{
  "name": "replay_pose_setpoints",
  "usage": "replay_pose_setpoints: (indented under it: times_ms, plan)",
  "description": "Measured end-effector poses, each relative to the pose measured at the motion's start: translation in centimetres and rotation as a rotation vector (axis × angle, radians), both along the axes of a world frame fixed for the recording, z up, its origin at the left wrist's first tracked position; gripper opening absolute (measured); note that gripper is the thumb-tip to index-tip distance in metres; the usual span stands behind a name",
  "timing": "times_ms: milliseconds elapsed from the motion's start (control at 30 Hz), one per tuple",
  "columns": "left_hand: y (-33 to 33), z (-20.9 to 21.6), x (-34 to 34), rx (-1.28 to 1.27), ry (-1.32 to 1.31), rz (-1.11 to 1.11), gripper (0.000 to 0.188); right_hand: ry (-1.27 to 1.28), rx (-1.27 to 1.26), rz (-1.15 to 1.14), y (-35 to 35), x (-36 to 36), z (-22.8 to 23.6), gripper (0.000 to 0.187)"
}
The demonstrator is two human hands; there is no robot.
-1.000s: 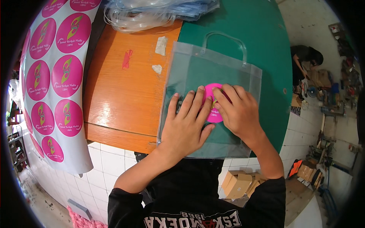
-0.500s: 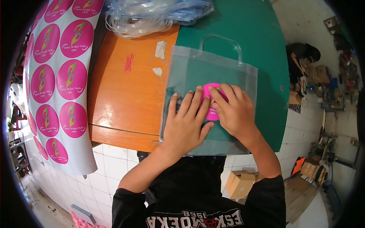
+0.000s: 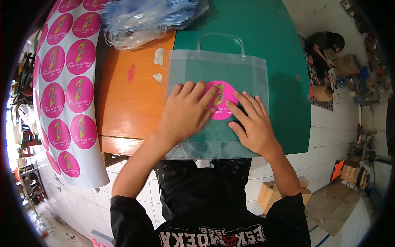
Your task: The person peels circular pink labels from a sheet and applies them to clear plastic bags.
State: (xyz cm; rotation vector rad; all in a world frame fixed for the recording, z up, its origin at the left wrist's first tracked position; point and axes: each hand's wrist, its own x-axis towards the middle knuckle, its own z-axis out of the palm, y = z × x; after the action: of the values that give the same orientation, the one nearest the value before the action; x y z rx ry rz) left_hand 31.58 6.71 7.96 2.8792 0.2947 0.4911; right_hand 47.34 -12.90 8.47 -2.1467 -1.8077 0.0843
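Observation:
A clear plastic bag [image 3: 187, 68] with a looped handle lies flat near the table's front edge. On its middle sits a round pink sticker [image 3: 222, 103] with a green and yellow design. My left hand [image 3: 184, 108] rests on the sticker's left side, its index finger stretched over the upper part and the other fingers somewhat bent. With fingers spread, my right hand [image 3: 253, 123] lies on the bag, fingertips at the sticker's right edge. Neither hand grips anything.
A sheet of round pink stickers [image 3: 81, 107] hangs over the table's left side. Behind lies a pile of clear bags [image 3: 152, 18]. The tabletop is part orange wood [image 3: 123, 103], part green [image 3: 288, 103]. A cardboard box [image 3: 268, 197] stands on the floor; another person [image 3: 321, 47] sits at far right.
My hands have moved apart, uncovering more of the sticker. The left hand's fingers have bent, while the right hand has slid to the sticker's right edge. The whole view has shifted slightly.

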Motion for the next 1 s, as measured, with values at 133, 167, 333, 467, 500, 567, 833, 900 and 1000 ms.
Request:
replay_pose_setpoints:
  times_ms: [133,167,333,467,500,567,833,900,1000]
  plan:
    - [1.3,0.0,0.4,0.120,0.057,-0.083,0.054,0.042,-0.006,-0.020,-0.2,0.1,-0.5,0.050]
    - [1.4,-0.1,0.5,0.159,0.059,-0.099,0.055,0.054,-0.009,-0.020,-0.2,0.1,-0.6,0.050]
    - [1.3,0.6,0.7,0.196,0.089,-0.077,0.057,0.090,-0.012,-0.019,-0.1,0.3,-0.5,0.052]
    - [1.3,0.7,0.8,0.215,0.105,-0.068,0.056,0.099,-0.019,-0.022,-0.1,0.4,-0.5,0.053]
    - [1.4,0.9,0.9,0.216,0.108,-0.068,0.056,0.102,-0.018,-0.022,-0.1,0.4,-0.5,0.053]
    - [1.6,1.2,1.2,0.180,0.119,-0.091,0.056,0.107,-0.017,-0.020,-0.1,0.4,-0.4,0.053]
    - [3.6,1.7,0.7,-0.135,0.002,-0.152,0.050,0.121,-0.006,-0.022,-0.2,0.4,-0.4,0.052]
    - [3.7,1.5,0.6,0.000,0.058,-0.190,0.050,0.124,-0.006,-0.019,-0.2,0.4,-0.4,0.052]
    - [3.1,1.8,1.1,0.097,0.138,-0.210,0.049,0.129,-0.018,-0.020,-0.2,0.4,-0.3,0.053]
